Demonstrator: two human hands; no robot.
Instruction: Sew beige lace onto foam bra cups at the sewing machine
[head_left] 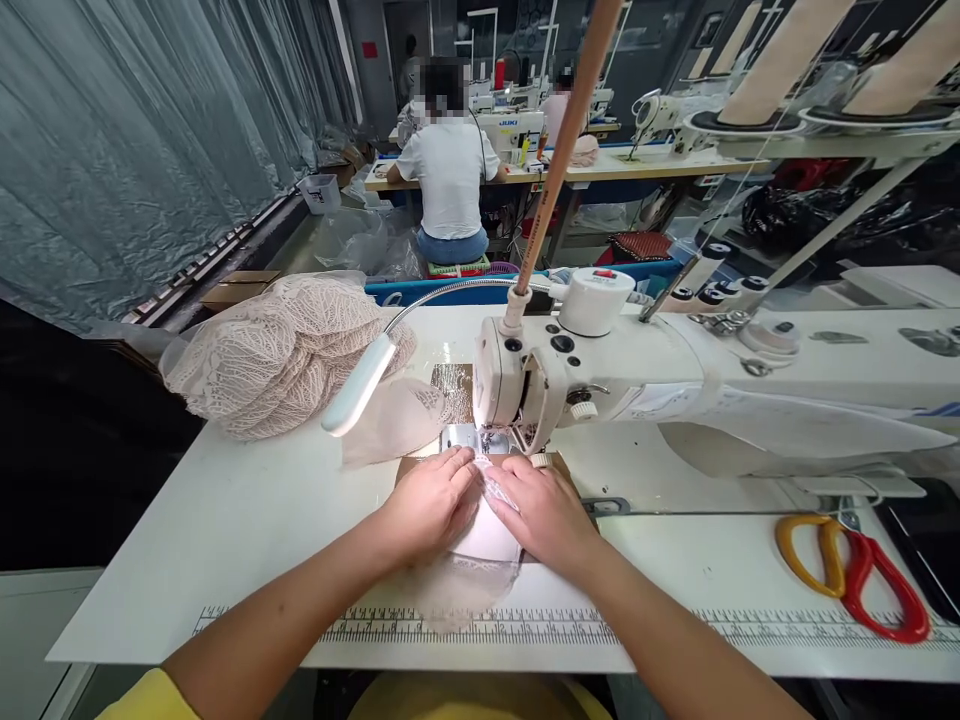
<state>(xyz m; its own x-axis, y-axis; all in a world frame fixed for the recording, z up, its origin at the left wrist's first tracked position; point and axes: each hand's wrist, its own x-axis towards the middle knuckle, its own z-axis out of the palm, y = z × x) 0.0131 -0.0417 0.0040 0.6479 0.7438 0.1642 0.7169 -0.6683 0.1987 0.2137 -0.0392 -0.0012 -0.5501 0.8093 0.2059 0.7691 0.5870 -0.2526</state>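
Just in front of the presser foot of a white sewing machine (517, 370), both hands press on a pale pink lace fabric piece (480, 585). My left hand (435, 500) lies on the fabric's left side, its fingers close together and pointing at the needle area. On the right side, my right hand (544, 505) has its fingers curved over the lace, with the thumb along the fabric. A white cup-like part (487, 530) shows between the hands. Another sheer lace piece (394, 420) lies left of the needle. The fingertips partly hide the fabric's edge.
A pile of lace pieces (277, 350) sits at the table's left. A lamp (360, 385) on a bent metal neck hangs beside the machine head. Red and yellow-handled scissors (855, 575) lie at right, near a dark phone-like object (926, 535). A person (450, 175) sits further ahead.
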